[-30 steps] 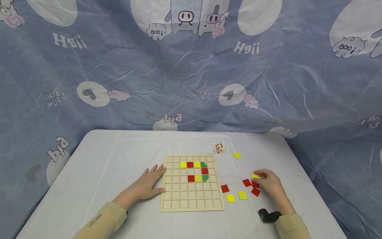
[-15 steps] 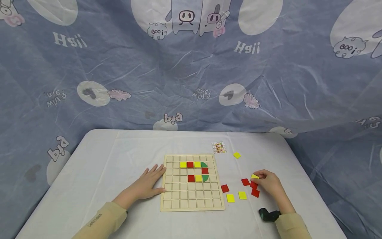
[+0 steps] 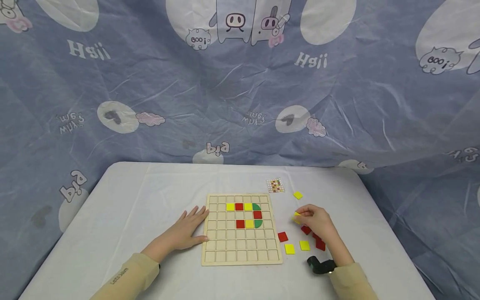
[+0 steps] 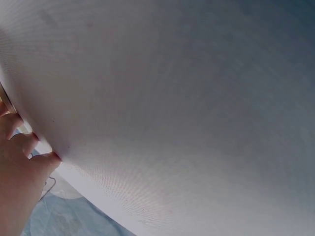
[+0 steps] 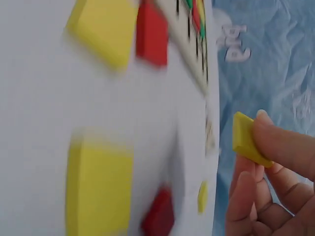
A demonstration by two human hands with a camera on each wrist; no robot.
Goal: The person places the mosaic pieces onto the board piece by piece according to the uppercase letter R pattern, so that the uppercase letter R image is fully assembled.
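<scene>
A wooden grid board lies mid-table, with several yellow, red and green tiles set in its upper right cells. My left hand rests at the board's left edge, fingers spread and straight; the left wrist view shows its fingertips. Right of the board, my right hand pinches a yellow square tile between thumb and fingers. That tile is held up above the tabletop. Below this hand lie several red tiles, partly covered by it in the head view.
Two yellow tiles and a red tile lie right of the board. Another yellow tile lies farther back, near a small printed pattern card. A black wrist device sits at the right wrist. A patterned cloth hangs behind.
My right hand has lifted the yellow tile from beside the red tiles and moved left with it toward the board. The red tiles have shifted slightly. My left hand has stayed put.
</scene>
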